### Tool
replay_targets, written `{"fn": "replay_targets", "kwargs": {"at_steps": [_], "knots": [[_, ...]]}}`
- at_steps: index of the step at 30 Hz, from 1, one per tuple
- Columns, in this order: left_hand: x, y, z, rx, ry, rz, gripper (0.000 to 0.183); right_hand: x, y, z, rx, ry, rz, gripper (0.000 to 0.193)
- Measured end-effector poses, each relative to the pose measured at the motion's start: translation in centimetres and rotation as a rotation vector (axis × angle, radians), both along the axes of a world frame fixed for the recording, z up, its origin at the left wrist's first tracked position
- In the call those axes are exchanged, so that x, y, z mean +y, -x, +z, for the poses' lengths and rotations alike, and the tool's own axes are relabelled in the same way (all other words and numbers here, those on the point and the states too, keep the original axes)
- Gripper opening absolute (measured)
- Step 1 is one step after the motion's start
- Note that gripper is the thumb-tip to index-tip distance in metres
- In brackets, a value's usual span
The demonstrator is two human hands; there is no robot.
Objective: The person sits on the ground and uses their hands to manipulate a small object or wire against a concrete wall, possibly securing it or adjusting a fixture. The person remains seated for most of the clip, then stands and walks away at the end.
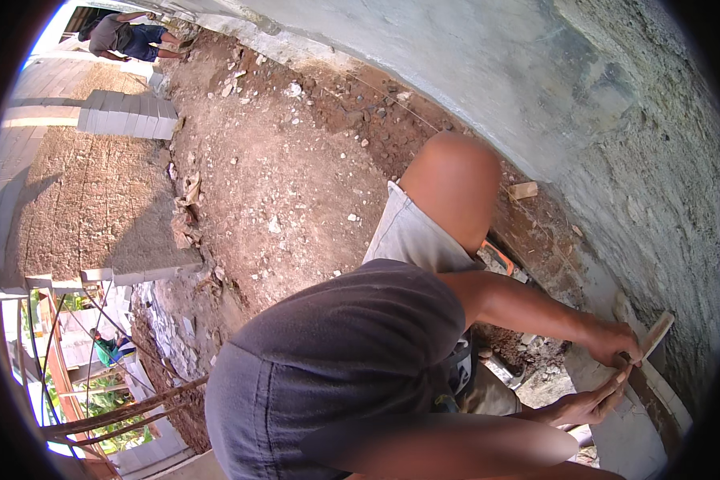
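My left hand [614,344] reaches in at the right, its fingers closed and pinched together. Just below it, my right hand [586,406] has its fingertips pressed together, almost touching the left ones. What sits between the fingertips is too small to make out. A pale wooden strip [658,334] slants out beside the left hand, toward the wall. Under and past the fingers run a dark brown strip [653,410] and a pale flat board [626,438]. My bent knee [456,180] and grey-sleeved arm fill the middle.
A rough cement wall [528,88] rises along the upper right. Near my knee lie an orange curved piece [499,258] and a small wood block [523,190]. Grey blocks [128,114] are stacked at the left. One person [136,42] stands far off; another [106,350] is lower left.
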State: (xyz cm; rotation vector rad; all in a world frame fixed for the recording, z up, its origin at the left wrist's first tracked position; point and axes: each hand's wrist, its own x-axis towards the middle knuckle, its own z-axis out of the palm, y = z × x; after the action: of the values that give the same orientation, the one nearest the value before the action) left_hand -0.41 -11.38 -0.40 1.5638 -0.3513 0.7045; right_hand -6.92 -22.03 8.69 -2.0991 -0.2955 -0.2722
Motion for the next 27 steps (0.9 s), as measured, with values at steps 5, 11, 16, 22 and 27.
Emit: {"fn": "replay_targets", "kwargs": {"at_steps": [5, 11, 16, 22, 27], "knots": [[0.9, -0.7, 1.1, 0.181, 0.042, -0.121, 0.016, -1.8, -1.2, -0.6, 0.072, -0.570, -0.030, 0.038], [1.1, -1.4, 1.5, 0.279, 0.060, -0.113, 0.015, 0.2, 2.6, -2.1, -0.028, -0.136, 0.113, 0.036], [1.2, -4.4, 0.8, 0.284, 0.130, -0.115, 0.014, 2.4, -0.5, 2.7, -0.248, 0.182, 0.067, 0.031], [0.4, -8.5, 2.1, 0.622, -0.256, 0.053, 0.033, 4.6, -4.9, 4.8, 0.110, -0.278, 0.070, 0.038], [0.5, -7.1, 5.8, 0.676, -0.330, 0.042, 0.034, 3.5, -5.1, 6.1, 0.125, -0.334, -0.016, 0.040]]}}
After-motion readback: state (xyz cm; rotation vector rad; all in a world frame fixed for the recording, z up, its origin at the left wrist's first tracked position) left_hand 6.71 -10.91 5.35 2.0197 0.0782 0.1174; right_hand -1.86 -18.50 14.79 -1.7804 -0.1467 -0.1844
